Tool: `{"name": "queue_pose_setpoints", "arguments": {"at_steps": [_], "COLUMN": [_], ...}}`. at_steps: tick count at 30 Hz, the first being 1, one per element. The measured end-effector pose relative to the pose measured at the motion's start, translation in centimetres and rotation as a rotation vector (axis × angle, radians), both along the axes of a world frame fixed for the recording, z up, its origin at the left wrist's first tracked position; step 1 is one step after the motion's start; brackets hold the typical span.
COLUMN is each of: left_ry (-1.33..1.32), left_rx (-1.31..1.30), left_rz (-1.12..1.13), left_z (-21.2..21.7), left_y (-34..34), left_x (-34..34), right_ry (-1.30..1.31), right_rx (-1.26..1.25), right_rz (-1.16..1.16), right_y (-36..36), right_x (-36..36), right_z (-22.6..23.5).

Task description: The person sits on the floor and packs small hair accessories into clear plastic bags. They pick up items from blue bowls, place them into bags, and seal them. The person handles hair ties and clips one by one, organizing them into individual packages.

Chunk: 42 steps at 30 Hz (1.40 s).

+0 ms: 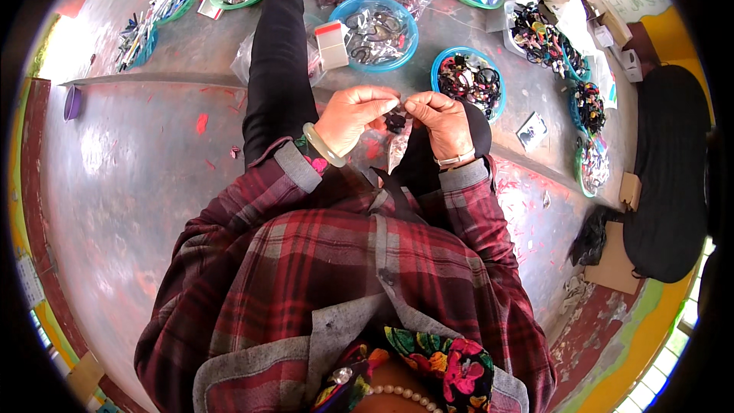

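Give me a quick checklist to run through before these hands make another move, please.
1. Left fingers pinched at the top of the small clear packet: ok.
2. Right fingers pinched there too, close beside the left: ok.
3. Packet sealed or open: cannot tell, its top is hidden by the fingertips.
4. Small dark piece inside the packet: cannot tell, it could be in front.
5. Grey cuffs clear of the packet: ok, both sit back behind the wrists.
6. Things in the blue basin nearest the right hand lying separate: not ok, they are jumbled together.
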<state>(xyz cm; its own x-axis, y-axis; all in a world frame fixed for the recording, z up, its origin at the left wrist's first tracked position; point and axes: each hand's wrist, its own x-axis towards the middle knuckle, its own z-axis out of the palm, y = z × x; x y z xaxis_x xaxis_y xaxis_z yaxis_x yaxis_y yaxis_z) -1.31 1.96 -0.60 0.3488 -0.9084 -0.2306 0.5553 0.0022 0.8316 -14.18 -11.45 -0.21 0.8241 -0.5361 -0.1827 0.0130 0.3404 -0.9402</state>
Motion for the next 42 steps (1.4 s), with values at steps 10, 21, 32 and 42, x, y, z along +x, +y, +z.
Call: {"name": "queue_pose_setpoints", "arguments": {"at_steps": [10, 21, 32, 42], "left_ry": [0.096, 0.263, 0.361, 0.224], "left_rx": [-0.05, -0.069, -0.167, 0.028], "left_rz": [0.056, -0.037, -0.112, 0.026], "left_z": [-0.4, -0.2, -0.2, -0.6], "left_y": [-0.2, 0.3, 0.4, 0.0], "left_x": [-0.3, 0.7, 1.2, 0.1], "right_ry": [-0.021, -0.049, -0.076, -0.087], "right_rx": [-0.049, -0.021, -0.207, -0.313], "right_rz": [-0.015, -0.025, 0.029, 0.028], "right_y": [0.4, 0.3, 0.1, 0.5], "right_x": [0.1, -0.4, -0.4, -0.1], "right_z": [0.4, 0.3, -0.1, 0.0]}}
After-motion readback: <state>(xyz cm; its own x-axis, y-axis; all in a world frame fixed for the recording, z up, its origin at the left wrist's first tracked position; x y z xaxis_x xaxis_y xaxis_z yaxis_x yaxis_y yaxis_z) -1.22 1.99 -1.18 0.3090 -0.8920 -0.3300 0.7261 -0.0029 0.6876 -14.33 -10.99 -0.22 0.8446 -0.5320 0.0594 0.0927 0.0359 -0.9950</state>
